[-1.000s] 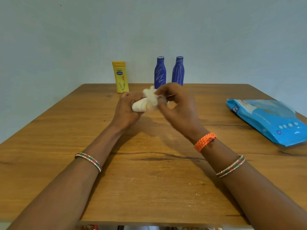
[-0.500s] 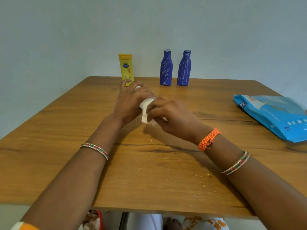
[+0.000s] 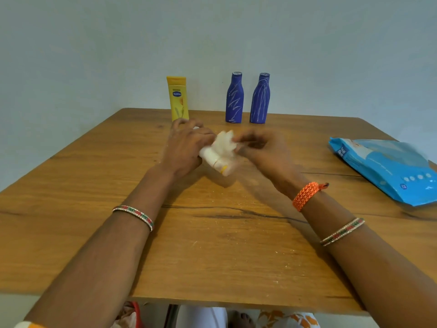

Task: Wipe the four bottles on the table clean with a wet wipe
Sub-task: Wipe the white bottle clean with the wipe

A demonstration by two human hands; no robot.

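Note:
Over the middle of the wooden table (image 3: 212, 245), my left hand (image 3: 183, 147) grips a small white bottle (image 3: 211, 157) that lies tilted, its yellow-ringed end toward me. My right hand (image 3: 262, 150) pinches a crumpled white wet wipe (image 3: 224, 144) against the bottle. The view is blurred around the wipe. A yellow lotion bottle (image 3: 177, 98) stands at the table's far edge, and two blue bottles (image 3: 234, 98) (image 3: 260, 98) stand side by side to its right.
A blue pack of wet wipes (image 3: 387, 169) lies flat near the table's right edge. A plain pale wall rises behind the table. Below the near edge, a person's clothing and a foot show.
The hands have shifted slightly apart: the white bottle now shows below the left hand, and the wipe has moved up between the two hands. The camera has tilted a little.

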